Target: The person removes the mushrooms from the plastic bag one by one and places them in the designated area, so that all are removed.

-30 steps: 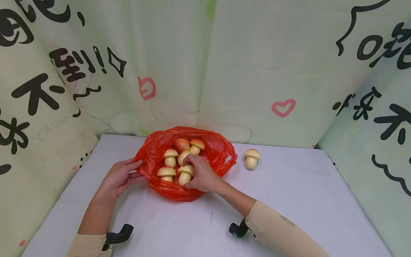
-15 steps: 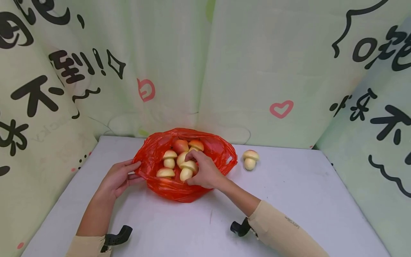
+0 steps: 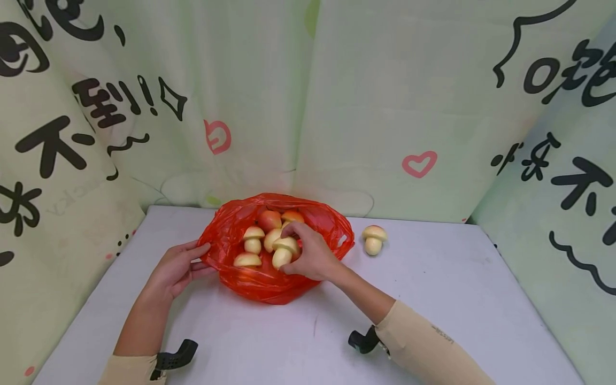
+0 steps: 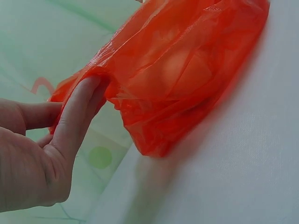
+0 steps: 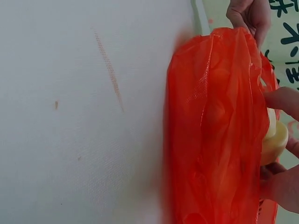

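Note:
A red plastic bag (image 3: 269,291) lies on the table with its mouth spread wide. At its left rim my left hand (image 3: 175,267) pinches the film between thumb and fingers, also plain in the left wrist view. My right hand (image 3: 315,256) reaches into the mouth from the right and grips a mushroom (image 3: 283,254), pale-stemmed with a cream cap, between thumb and fingers. In the right wrist view that mushroom (image 5: 275,144) shows at the bag's rim. Around it in the bag lie several more, among them an upright mushroom (image 3: 252,240) and a red rounded cap (image 3: 269,220), some partly hidden by my fingers.
One mushroom (image 3: 374,239) stands on the white table (image 3: 433,294), right of the bag. A printed green curtain (image 3: 356,107) hangs close behind the table's back edge and along both sides.
My right hand has shifted a little rightward and up with the mushroom, away from the capped one at the front left. The left hand keeps its hold on the bag's rim.

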`<state>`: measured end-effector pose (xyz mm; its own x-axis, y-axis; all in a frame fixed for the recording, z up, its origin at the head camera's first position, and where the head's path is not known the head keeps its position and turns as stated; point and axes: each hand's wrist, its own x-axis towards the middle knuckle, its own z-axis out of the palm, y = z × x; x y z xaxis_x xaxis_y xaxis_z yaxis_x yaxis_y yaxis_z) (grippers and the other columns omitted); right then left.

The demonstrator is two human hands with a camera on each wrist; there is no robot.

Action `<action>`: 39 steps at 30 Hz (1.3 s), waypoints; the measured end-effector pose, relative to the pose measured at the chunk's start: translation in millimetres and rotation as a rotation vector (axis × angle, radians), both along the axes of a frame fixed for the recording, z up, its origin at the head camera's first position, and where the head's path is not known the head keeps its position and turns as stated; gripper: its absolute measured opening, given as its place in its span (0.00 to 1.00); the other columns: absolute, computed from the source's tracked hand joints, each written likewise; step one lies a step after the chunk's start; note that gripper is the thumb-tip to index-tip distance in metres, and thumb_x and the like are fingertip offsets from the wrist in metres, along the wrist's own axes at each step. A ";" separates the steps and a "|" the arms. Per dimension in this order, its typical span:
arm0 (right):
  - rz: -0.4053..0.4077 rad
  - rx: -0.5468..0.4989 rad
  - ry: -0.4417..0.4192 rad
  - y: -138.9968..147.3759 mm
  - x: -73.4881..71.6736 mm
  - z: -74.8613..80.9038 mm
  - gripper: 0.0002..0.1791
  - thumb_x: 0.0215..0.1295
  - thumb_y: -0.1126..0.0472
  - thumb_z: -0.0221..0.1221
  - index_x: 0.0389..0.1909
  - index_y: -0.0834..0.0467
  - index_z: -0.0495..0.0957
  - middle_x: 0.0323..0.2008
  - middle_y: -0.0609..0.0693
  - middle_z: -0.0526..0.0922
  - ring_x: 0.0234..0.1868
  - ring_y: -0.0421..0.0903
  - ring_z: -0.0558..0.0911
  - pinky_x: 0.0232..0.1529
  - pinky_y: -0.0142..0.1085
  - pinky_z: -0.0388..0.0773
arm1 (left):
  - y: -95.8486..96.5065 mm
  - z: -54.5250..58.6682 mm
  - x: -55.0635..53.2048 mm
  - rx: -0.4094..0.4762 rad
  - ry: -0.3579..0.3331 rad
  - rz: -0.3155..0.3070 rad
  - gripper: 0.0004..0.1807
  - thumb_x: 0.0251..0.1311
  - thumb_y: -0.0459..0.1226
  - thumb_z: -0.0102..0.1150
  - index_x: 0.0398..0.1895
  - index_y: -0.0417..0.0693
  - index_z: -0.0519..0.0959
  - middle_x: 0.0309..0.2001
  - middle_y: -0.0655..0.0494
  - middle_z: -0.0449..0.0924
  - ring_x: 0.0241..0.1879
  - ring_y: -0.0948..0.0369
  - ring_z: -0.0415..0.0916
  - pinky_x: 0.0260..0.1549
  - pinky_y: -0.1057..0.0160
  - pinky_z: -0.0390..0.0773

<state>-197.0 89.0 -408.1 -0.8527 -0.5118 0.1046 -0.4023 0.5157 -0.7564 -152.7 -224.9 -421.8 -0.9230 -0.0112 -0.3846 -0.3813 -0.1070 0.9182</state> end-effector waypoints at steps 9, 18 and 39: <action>-0.007 -0.032 0.028 8.0 -4.4 1.5 0.34 0.51 0.60 0.80 0.57 0.49 0.73 0.56 0.44 0.78 0.59 0.47 0.78 0.55 0.41 0.86 | -0.2 -0.3 0.1 -0.014 0.012 -0.004 0.36 0.77 0.45 0.56 0.80 0.40 0.59 0.53 0.55 0.82 0.42 0.61 0.91 0.49 0.56 0.88; -0.021 -0.075 0.033 17.1 -6.0 7.5 0.33 0.52 0.61 0.79 0.58 0.52 0.73 0.56 0.45 0.79 0.59 0.46 0.78 0.58 0.42 0.85 | -0.1 -1.1 -0.4 -0.008 0.004 -0.006 0.36 0.77 0.45 0.56 0.81 0.40 0.59 0.52 0.56 0.82 0.41 0.61 0.91 0.50 0.56 0.87; -0.076 -0.110 0.039 41.8 -5.5 21.6 0.33 0.52 0.61 0.79 0.59 0.50 0.76 0.59 0.46 0.79 0.62 0.49 0.79 0.63 0.50 0.83 | 0.9 2.0 -0.3 0.002 -0.002 -0.010 0.35 0.78 0.44 0.55 0.81 0.40 0.59 0.50 0.58 0.83 0.41 0.61 0.91 0.51 0.55 0.87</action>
<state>-202.6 130.8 -386.5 -0.8828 -0.4297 0.1900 -0.3953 0.4607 -0.7947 -153.0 -224.1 -419.8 -0.9224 -0.0014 -0.3861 -0.3838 -0.1055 0.9174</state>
